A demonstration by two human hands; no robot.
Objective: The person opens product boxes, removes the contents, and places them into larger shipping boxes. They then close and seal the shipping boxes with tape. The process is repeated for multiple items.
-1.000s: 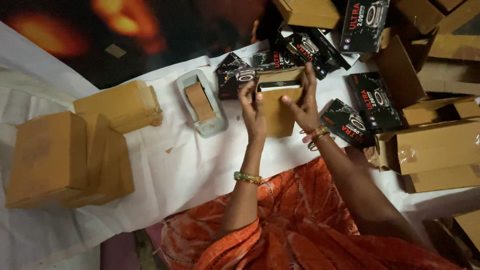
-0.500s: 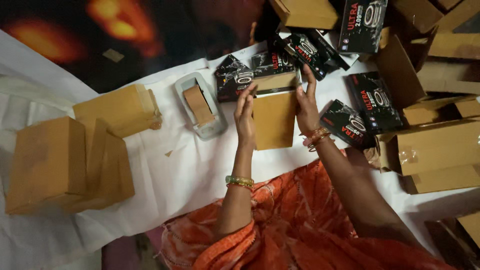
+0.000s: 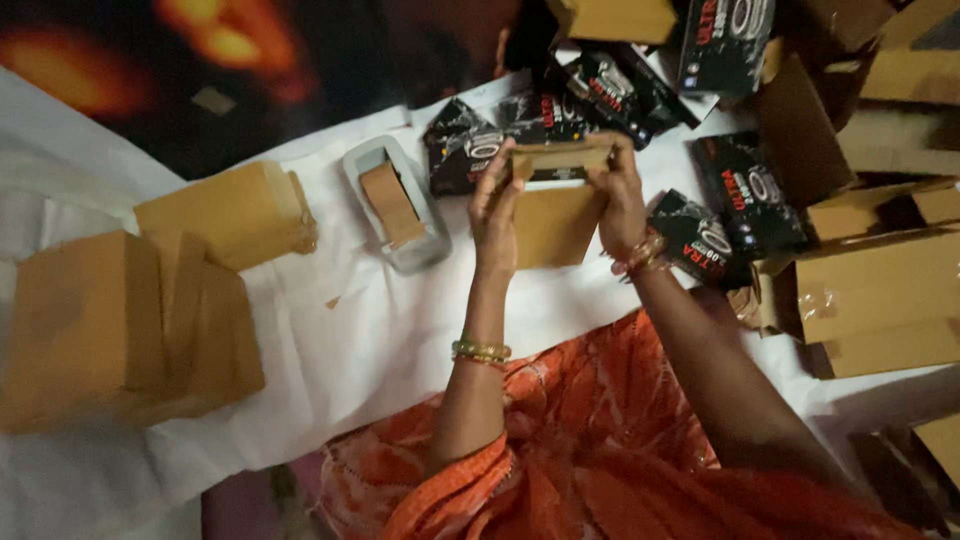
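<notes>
Both hands held a brown box [image 3: 553, 222] upright over the white-covered bench [image 3: 380, 340], the left hand [image 3: 497, 205] clamped on its left edge and the right hand [image 3: 617, 195] on its right. A black carton seemed, in the blur, tucked in its open top. The step looked like packing; next, the flaps needed folding down, with tape [image 3: 392, 203] lying just left.

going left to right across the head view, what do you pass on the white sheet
stack of sealed brown boxes → tape dispenser → left hand → brown box being held → right hand → black product boxes → open brown cartons
</notes>
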